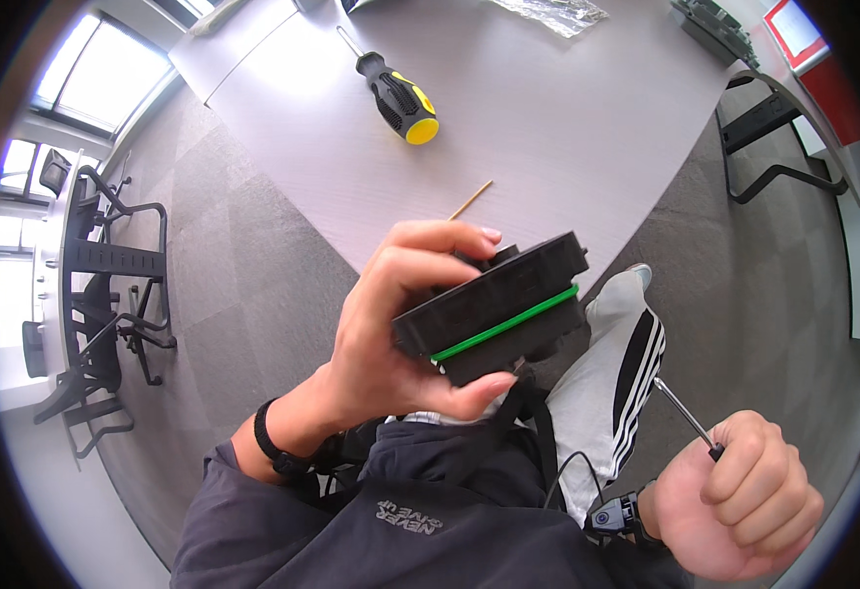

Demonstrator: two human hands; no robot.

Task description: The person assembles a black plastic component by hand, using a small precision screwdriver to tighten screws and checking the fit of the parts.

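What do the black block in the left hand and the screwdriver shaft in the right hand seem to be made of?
Black block: looks like matte moulded plastic, dull and without glare; the thin green band through it could be a circuit board edge or a gasket, which I cannot tell. Screwdriver shaft: bright, thin and reflective, so most likely bare steel. Its handle is hidden inside the right hand.

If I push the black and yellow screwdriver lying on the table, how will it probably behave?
The screwdriver would probably roll, since its handle looks rounded and it lies flat on the smooth table. It looks rigid, with a metal shaft, so it should not bend. Its thick handle probably carries most of the weight, so a push on the shaft may turn it around.
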